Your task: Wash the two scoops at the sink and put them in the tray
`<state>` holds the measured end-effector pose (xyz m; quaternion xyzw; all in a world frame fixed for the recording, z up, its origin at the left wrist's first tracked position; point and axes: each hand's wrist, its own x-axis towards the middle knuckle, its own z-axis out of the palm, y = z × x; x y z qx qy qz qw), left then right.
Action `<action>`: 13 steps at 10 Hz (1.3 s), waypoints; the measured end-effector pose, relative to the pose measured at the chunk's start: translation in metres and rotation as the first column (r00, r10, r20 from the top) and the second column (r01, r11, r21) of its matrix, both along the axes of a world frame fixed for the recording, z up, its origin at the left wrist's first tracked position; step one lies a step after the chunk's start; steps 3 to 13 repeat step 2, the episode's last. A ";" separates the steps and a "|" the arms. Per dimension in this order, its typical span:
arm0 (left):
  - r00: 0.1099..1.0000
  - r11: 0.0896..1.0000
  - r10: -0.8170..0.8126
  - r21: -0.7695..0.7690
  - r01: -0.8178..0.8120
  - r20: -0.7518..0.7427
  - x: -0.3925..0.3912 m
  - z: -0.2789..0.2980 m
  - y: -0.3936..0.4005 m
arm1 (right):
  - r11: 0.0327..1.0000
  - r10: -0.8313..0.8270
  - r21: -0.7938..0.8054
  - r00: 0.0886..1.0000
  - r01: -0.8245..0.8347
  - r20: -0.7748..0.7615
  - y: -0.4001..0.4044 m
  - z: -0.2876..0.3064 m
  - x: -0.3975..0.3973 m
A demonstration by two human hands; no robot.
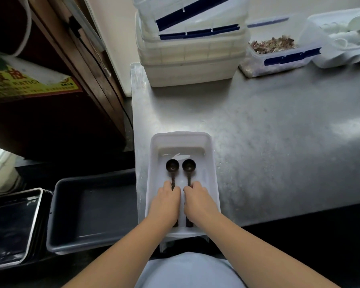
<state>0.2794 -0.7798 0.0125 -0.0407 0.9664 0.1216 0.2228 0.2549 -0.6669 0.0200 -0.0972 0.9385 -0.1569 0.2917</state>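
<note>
Two hands point(182, 201) grip two scoops point(180, 167) inside the white tray point(213, 163).

We've got the tray point(213, 163) at the counter's point(279, 142) near left edge w/ both scoops point(172, 166) point(189, 165) lying side by side in it, bowls toward 12, handles toward 6. Stacked containers point(191, 59) sit at 12 from the tray; a bin point(87, 213) sits off the counter at 9.

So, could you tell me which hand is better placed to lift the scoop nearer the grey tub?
The left hand: it already rests on the left scoop handle in the white tray, on the grey tub side. The right hand covers the other scoop.
</note>
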 end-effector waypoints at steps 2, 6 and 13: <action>0.999 1.000 -0.027 0.000 0.027 0.018 0.004 -0.002 0.000 | 0.999 0.040 -0.004 0.999 -0.040 0.011 -0.001 -0.001 0.003; 0.999 1.000 -0.027 0.000 0.027 0.018 0.004 -0.002 0.000 | 0.999 0.040 -0.004 0.999 -0.040 0.011 -0.001 -0.001 0.003; 0.999 1.000 -0.027 0.000 0.027 0.018 0.004 -0.002 0.000 | 0.999 0.040 -0.004 0.999 -0.040 0.011 -0.001 -0.001 0.003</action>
